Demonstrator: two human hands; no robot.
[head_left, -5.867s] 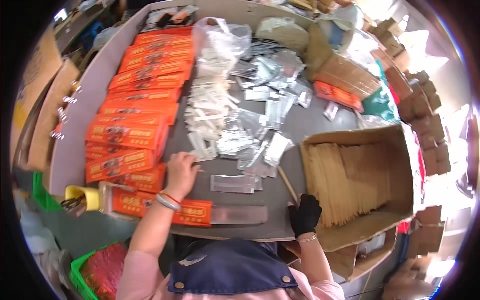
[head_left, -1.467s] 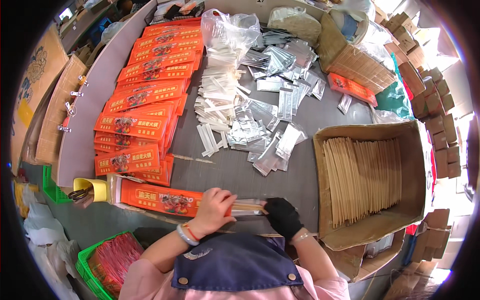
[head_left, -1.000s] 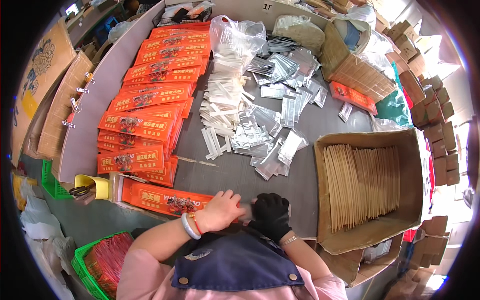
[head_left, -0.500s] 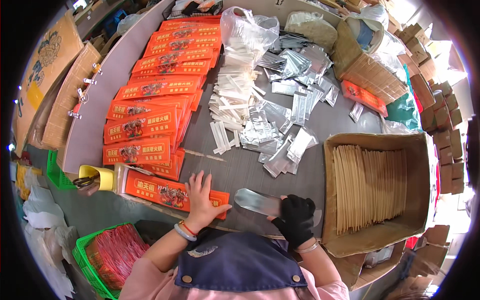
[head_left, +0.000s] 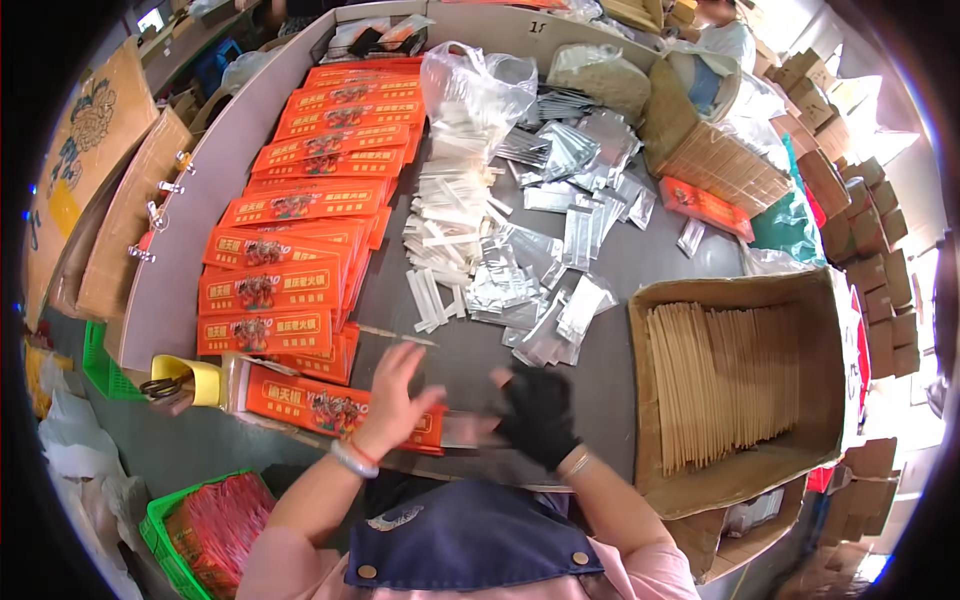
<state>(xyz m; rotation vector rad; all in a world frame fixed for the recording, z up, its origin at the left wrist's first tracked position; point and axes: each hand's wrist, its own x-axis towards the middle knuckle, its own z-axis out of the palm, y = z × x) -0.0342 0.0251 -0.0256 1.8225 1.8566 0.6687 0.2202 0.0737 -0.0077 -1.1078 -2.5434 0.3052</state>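
Beneath the left hand, orange packet.

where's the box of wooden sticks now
Head view: the box stands at the right side of the table, to the right of the gloved right hand.

Free tabletop strip btwn R hand & carton; silver pkts block fwd, orange pkts L.

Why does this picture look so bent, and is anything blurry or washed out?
Head view: fisheye lens, so the grey partition bows and corners go black; head view again: gloved right hand smeared; same head view: glare whitening the upper right.
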